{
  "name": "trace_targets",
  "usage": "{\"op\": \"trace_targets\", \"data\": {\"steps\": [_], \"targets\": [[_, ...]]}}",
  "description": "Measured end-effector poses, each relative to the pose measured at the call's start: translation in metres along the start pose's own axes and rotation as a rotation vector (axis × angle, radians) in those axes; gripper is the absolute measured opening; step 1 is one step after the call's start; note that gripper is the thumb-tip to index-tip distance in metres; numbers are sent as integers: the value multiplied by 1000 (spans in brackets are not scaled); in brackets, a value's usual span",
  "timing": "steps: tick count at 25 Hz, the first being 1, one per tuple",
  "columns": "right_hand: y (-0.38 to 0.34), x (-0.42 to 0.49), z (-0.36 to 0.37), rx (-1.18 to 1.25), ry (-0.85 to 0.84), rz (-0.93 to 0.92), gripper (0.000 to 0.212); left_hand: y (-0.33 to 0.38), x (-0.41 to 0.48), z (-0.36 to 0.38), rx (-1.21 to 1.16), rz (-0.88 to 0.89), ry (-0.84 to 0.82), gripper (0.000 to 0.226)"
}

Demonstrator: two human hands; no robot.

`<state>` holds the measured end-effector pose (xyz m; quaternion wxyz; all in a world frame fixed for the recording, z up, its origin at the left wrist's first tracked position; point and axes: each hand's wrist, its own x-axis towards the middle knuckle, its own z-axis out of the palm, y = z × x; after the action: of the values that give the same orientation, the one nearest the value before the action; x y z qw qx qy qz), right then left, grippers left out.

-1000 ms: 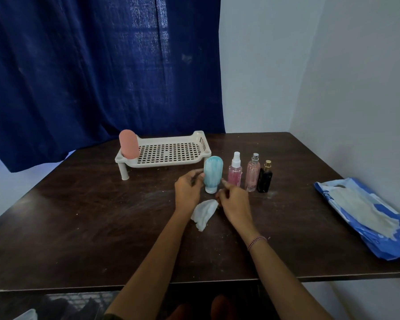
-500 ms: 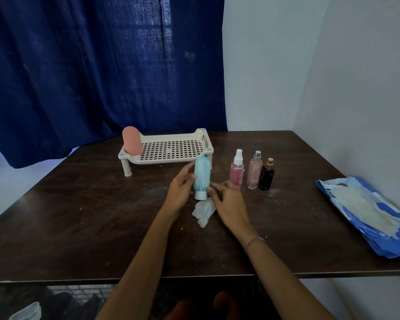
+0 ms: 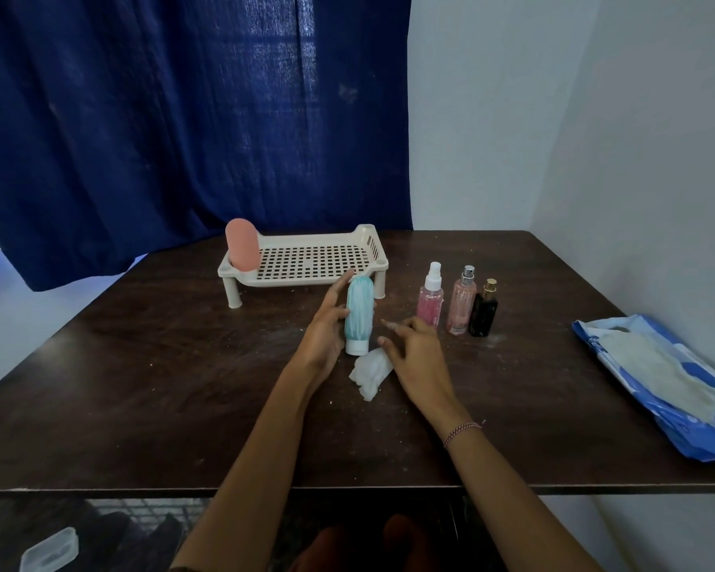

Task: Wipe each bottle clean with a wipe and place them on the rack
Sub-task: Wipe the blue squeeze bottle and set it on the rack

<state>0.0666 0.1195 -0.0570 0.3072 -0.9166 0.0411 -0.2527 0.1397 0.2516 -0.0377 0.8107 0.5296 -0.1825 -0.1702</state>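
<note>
Currently the left hand (image 3: 325,328) holds the blue bottle (image 3: 360,313) cap down, thumb and fingers clamped on it. The right hand (image 3: 415,350) hovers with fingers apart, just beside the wipe (image 3: 370,371).

Wipe pack (image 3: 657,386), corner apparently past the right edge.

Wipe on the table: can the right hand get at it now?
Probably yes: the wipe lies uncovered just beside the right hand, which holds nothing, and the left hand holds the blue bottle off to the side.
</note>
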Motion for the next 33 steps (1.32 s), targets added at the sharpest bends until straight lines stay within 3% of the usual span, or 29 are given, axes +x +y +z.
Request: {"op": "trace_targets", "data": {"steps": [4,10,14,17,21,23,33], "targets": [[-1,-3,-8,56,14,-24,21,2,0,-3,-67,-3,52,59],[-2,-6,-13,-17,-120,-69,44,2,1,-7,-117,-2,82,57],[-1,-4,-13,-64,-204,-82,35,-1,3,-8,-139,-15,87,47],[-2,-4,-15,-52,-120,-81,27,-2,2,-8,-129,-9,79,40],[-7,-1,-23,352,163,64,25,-1,2,-5,-72,23,65,39],[-13,7,-25,423,226,111,23,0,2,-3,-59,22,57,35],[-41,41,-9,383,210,66,39,-3,1,-7,-65,23,-13,35]]}}
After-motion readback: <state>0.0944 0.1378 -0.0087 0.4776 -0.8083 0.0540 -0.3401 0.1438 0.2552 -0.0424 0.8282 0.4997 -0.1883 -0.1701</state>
